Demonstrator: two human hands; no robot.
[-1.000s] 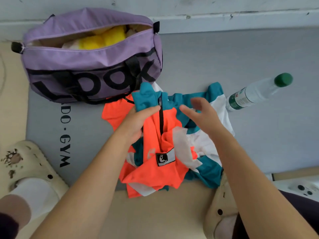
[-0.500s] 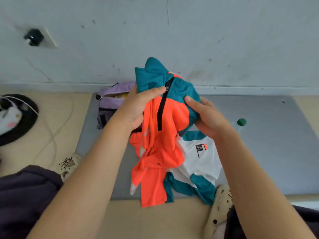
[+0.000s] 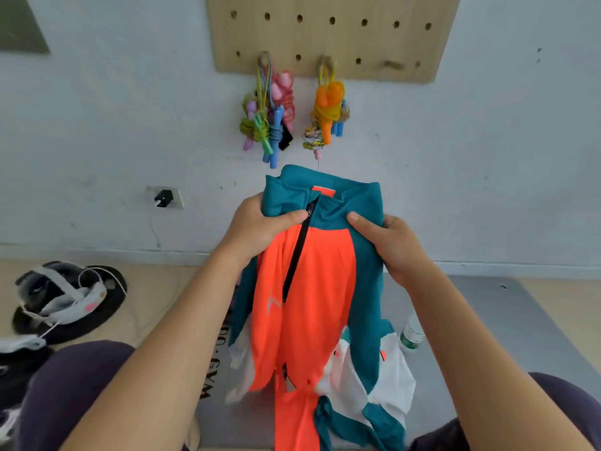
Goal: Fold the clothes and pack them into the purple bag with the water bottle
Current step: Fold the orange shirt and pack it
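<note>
I hold an orange, teal and white zip-neck top (image 3: 312,288) up in front of me by its teal collar. My left hand (image 3: 260,229) grips the collar left of the black zip, thumb on the front. My right hand (image 3: 390,245) grips the right shoulder the same way. The top hangs straight down, its lower part bunched on the grey mat (image 3: 507,327). A clear water bottle (image 3: 411,333) with a green label lies on the mat, mostly behind the top and my right forearm. The purple bag is hidden from view.
A wooden pegboard (image 3: 331,30) on the wall carries bundles of coloured skipping ropes (image 3: 270,122). A wall socket with a black plug (image 3: 164,198) sits at left. A headset and cable on a dark round pad (image 3: 65,297) lie on the floor at left.
Both hands have lifted the top from the mat to chest height and spread its collar. My view has tilted up from the floor to the wall, so the bag has left the view.
</note>
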